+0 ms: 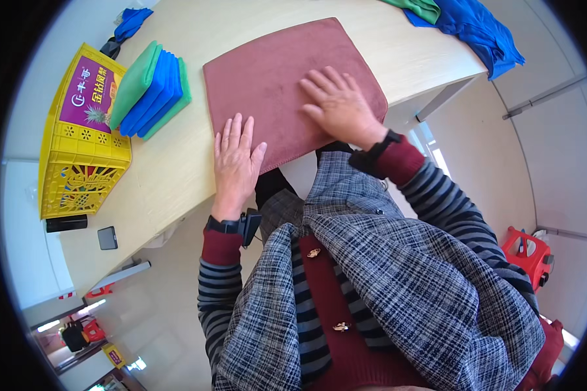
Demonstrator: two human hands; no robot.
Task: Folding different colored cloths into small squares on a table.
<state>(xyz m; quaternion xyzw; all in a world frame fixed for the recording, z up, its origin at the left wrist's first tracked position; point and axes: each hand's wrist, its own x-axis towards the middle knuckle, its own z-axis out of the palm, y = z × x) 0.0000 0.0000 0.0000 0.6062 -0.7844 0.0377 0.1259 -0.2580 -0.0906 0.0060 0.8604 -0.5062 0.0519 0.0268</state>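
Mauve cloth, roughly square with rounded corners and a stitched edge, lies spread flat on the table, its near side along the front edge; whether it overhangs is hard to tell. Table is pale wood-tone and fills most of the upper view. Person stands at it in a black-and-white checked coat over a maroon-fronted top, striped sleeves, maroon cuffs. Yellow openwork plastic crate with a purple pineapple-print panel sits at the table's left end. Bunched blue cloth hangs over the far right corner, green cloth against it. Red plastic stool on the floor, right side. Folded green and blue cloths stacked just beside the crate, partly covering its panel in view. Right hand palm down on the cloth's right half, fingers fanned and extended, pressed flat, clasping nothing. Left hand also flat, fingers straight and fairly close, thumb apart, laid over the cloth's near left edge, nothing gripped. Both wrists wear black straps. Black cylinder lies touching or just beside the crate's near end; dark flat rectangular device lies near it.
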